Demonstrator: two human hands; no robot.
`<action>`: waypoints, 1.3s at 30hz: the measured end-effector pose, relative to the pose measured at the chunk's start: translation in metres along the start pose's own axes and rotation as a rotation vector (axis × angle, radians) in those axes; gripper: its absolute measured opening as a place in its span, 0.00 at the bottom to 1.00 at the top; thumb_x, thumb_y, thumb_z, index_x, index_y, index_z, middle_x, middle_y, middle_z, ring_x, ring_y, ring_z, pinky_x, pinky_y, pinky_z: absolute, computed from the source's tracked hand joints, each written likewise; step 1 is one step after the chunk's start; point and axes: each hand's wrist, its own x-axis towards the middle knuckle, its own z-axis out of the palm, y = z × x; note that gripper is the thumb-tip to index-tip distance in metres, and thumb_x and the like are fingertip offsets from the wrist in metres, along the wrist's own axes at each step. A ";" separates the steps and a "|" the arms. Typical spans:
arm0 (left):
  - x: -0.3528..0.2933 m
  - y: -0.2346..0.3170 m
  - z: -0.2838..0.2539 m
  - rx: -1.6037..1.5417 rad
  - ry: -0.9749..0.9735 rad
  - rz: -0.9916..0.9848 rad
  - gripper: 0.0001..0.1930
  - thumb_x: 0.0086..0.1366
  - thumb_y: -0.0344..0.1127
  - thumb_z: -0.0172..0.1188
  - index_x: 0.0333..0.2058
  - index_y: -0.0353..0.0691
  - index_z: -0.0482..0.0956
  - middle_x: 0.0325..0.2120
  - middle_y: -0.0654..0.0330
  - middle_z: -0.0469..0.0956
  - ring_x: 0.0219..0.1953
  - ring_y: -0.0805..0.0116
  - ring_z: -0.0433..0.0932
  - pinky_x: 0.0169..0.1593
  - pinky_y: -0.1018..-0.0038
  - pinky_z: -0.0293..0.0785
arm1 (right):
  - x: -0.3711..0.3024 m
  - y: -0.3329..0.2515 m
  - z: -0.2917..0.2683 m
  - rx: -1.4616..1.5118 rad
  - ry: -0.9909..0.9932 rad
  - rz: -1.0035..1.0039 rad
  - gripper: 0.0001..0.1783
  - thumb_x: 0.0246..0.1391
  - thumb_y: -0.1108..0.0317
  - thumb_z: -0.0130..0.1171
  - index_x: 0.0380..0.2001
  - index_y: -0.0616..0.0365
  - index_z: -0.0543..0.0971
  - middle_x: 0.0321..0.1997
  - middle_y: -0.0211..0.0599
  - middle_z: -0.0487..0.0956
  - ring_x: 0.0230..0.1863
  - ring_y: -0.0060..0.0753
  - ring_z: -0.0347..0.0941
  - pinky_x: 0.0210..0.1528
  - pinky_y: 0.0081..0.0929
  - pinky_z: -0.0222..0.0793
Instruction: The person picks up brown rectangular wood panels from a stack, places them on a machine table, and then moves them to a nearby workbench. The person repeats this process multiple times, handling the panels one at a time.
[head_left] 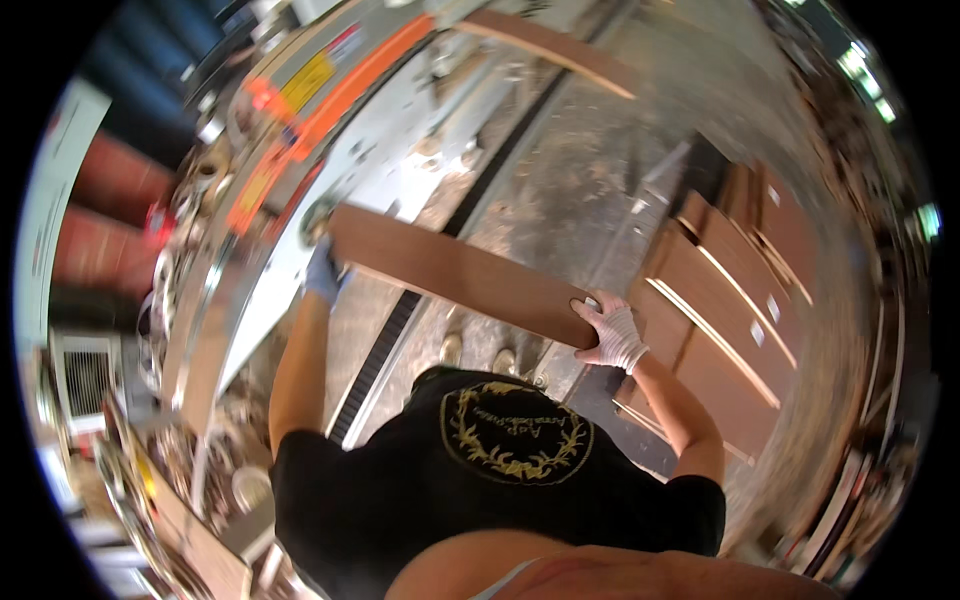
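Note:
A long, narrow brown wooden board spans the space in front of my body, its left end a little farther away than its right. My right hand, in a whitish knit glove, grips the right end with the thumb on top, next to a small white label. At the other end my left hand, in a bluish-grey glove, holds the board's edge; motion smears its fingers. A blurred round greenish thing shows beside that end, too unclear to name.
A machine with an orange rail and a pale bed stands at far left. A black ribbed track runs beneath the board. Brown panels lie stacked at right; another brown board is at the far side. Clutter lines the left.

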 end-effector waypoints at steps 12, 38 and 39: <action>0.052 -0.002 0.013 -0.191 0.152 0.125 0.17 0.59 0.44 0.55 0.46 0.51 0.68 0.41 0.65 0.74 0.39 0.72 0.74 0.39 0.68 0.74 | 0.143 -0.123 0.020 -0.041 0.094 0.049 0.45 0.23 0.47 0.67 0.52 0.38 0.67 0.56 0.49 0.60 0.55 0.52 0.56 0.55 0.49 0.51; 0.160 0.048 0.131 -0.127 -0.009 0.054 0.32 0.58 0.58 0.46 0.58 0.50 0.59 0.55 0.59 0.62 0.53 0.66 0.65 0.50 0.65 0.68 | 0.163 -0.019 -0.026 -0.054 0.396 0.215 0.41 0.34 0.42 0.63 0.54 0.45 0.66 0.57 0.50 0.60 0.60 0.52 0.53 0.62 0.43 0.46; 0.114 0.042 0.146 -0.112 0.153 0.129 0.37 0.55 0.60 0.51 0.59 0.50 0.55 0.59 0.56 0.54 0.54 0.62 0.63 0.52 0.66 0.67 | 0.137 -0.001 -0.030 -0.020 0.415 0.270 0.42 0.34 0.42 0.63 0.55 0.45 0.65 0.58 0.49 0.59 0.62 0.50 0.52 0.62 0.43 0.45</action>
